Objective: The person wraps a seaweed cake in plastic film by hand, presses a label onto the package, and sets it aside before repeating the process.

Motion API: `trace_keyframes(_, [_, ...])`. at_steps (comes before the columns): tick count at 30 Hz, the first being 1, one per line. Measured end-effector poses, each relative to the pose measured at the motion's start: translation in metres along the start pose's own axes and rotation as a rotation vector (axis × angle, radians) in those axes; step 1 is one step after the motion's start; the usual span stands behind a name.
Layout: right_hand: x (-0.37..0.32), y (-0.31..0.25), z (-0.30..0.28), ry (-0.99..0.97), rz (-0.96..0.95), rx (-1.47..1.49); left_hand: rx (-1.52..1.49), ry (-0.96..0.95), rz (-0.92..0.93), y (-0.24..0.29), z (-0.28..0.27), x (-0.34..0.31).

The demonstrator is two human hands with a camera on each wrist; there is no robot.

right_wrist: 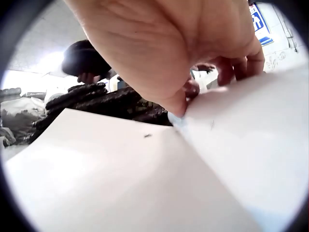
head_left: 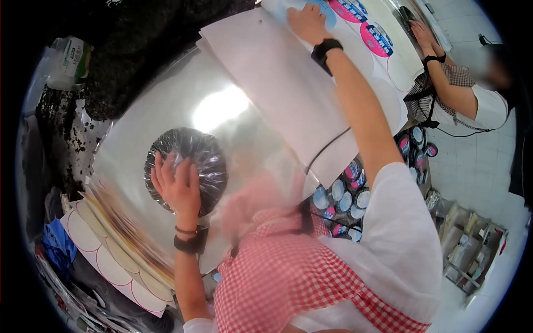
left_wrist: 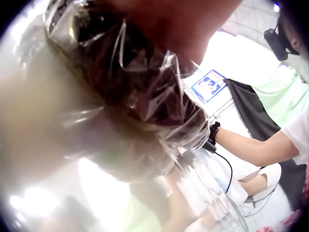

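Note:
My left hand [head_left: 176,186] lies with spread fingers on top of a round dark bundle in crinkled clear plastic wrap [head_left: 210,166]. In the left wrist view the wrapped bundle [left_wrist: 145,82] fills the upper part, its dark contents showing through the film. The bundle sits on a shiny reflective surface [head_left: 133,139]. At the top of the head view my right hand [head_left: 308,23] is over a sheet of round stickers [head_left: 380,77], at a light-blue sticker [head_left: 328,15]. Seen from the right wrist, the thumb [right_wrist: 171,101] and bent fingers pinch the sticker's edge.
White backing paper [head_left: 261,72] overlaps the shiny surface. Dark stacked material [head_left: 144,50] and a plastic tub [head_left: 72,61] lie to the left. Several wrapped, labelled rounds [head_left: 341,200] sit below the table edge. Another person [head_left: 461,94] works at the right. Sticker sheets [head_left: 116,261] lie lower left.

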State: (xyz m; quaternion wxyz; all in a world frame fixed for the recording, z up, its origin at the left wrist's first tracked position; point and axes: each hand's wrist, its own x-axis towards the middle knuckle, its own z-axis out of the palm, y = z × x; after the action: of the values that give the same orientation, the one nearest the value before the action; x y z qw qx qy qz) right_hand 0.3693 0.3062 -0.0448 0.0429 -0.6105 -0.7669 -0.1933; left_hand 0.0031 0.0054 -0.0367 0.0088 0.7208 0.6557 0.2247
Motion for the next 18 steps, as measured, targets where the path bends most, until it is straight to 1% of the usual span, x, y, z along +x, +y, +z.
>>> trace_keyframes(2, [0.02, 0.022, 0.002, -0.299, 0.038, 0.051, -0.003, 0.005, 0.003, 0.001, -0.001, 0.0])
trace_keyframes(3, [0.03, 0.042, 0.04, -0.25, 0.043, 0.137, -0.004, 0.003, -0.002, 0.001, 0.0, 0.0])
trace_keyframes(6, [0.007, 0.034, 0.045, 0.11, 0.099, -0.069, -0.003, 0.01, -0.014, 0.001, 0.001, 0.0])
trace_keyframes(7, [-0.004, -0.001, -0.036, -0.104, 0.169, 0.114, -0.003, 0.013, -0.014, 0.002, 0.0, 0.0])
trace_keyframes(9, [-0.001, -0.009, -0.01, -0.097, 0.214, 0.105, -0.001, 0.006, -0.014, 0.001, 0.001, -0.002])
trace_keyframes(10, [-0.003, -0.014, -0.007, -0.093, 0.243, 0.1, 0.0, -0.001, -0.014, 0.001, 0.0, -0.003])
trace_keyframes(11, [-0.007, -0.016, -0.006, -0.048, 0.226, 0.085, 0.003, -0.001, -0.012, -0.001, 0.001, -0.001])
trace_keyframes(14, [-0.009, -0.021, -0.008, -0.038, 0.218, 0.072, -0.009, 0.012, -0.011, 0.0, 0.001, -0.002])
trace_keyframes(17, [-0.009, -0.018, 0.002, -0.043, 0.155, 0.002, -0.022, 0.002, -0.023, 0.001, -0.001, -0.002])
trace_keyframes(18, [-0.007, -0.014, 0.004, -0.055, 0.108, -0.002, -0.023, 0.004, -0.024, 0.001, -0.001, -0.002])
